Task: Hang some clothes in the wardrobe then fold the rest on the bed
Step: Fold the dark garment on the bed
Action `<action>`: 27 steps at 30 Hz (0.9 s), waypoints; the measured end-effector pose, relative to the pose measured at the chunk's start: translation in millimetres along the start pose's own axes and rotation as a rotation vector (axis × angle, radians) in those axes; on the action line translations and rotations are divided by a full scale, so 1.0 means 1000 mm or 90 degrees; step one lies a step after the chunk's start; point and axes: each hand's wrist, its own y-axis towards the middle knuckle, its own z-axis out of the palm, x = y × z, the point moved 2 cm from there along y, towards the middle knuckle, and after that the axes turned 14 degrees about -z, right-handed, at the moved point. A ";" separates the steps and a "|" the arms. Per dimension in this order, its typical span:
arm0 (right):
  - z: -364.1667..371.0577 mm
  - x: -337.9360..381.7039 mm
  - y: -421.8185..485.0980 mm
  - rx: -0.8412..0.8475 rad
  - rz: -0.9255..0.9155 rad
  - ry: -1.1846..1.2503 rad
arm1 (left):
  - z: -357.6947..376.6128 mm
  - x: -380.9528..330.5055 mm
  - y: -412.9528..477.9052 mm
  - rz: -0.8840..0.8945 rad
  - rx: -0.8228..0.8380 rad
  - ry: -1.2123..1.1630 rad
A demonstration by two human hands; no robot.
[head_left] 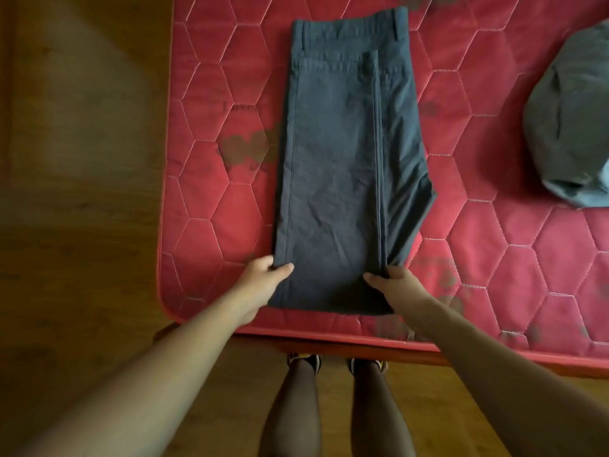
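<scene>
Seemingly midway, the left grip (pixel 263 278) and right grip (pixel 397 286) pinched the near end of half-folded trousers (pixel 336 159) on the bed (pixel 211 209), a grey garment (pixel 566 127) beyond the right grip awaiting folding.

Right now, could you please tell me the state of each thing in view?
trousers: folded lengthwise, lying flat, waistband at the far end.
left hand: pinches the trousers' near left edge.
right hand: pinches their near right edge.
grey garment: bunched, apart from the trousers.
mattress: quilted, stained.
</scene>
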 end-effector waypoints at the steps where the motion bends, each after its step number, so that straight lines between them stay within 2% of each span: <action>1: 0.001 -0.003 -0.007 0.002 -0.001 -0.015 | 0.003 0.009 -0.001 0.019 -0.020 0.014; 3: 0.002 -0.002 -0.021 -0.017 -0.064 -0.116 | 0.005 0.019 -0.007 0.125 -0.145 0.094; 5: 0.001 0.010 -0.031 -0.101 -0.231 -0.304 | 0.007 0.013 -0.016 0.312 -0.358 0.222; 6: 0.002 0.020 -0.034 -0.155 -0.345 -0.397 | 0.011 0.006 -0.018 0.416 -0.427 0.277; 8: 0.011 0.041 -0.025 -0.198 -0.548 -0.568 | 0.024 -0.013 -0.013 0.570 -0.472 0.403; 9: 0.017 0.048 -0.013 -0.165 -0.602 -0.662 | 0.030 -0.022 -0.004 0.609 -0.484 0.486; 12: 0.017 0.053 0.039 -0.067 -0.577 -0.857 | 0.034 -0.043 0.033 0.595 -0.528 0.679; 17: 0.009 0.043 0.063 -0.031 -0.525 -0.913 | 0.032 -0.043 0.051 0.575 -0.538 0.711; 19: 0.009 0.054 0.058 -0.051 -0.545 -0.905 | 0.030 -0.057 0.045 0.604 -0.535 0.668; 22: 0.001 0.106 0.080 -0.131 -0.611 -0.863 | 0.024 -0.127 0.044 0.670 -0.578 0.605; 25: -0.015 0.156 0.130 -0.165 -0.598 -0.884 | 0.021 -0.201 0.059 0.664 -0.606 0.654; 27: -0.024 0.165 0.156 -0.153 -0.570 -0.904 | 0.020 -0.220 0.078 0.626 -0.601 0.693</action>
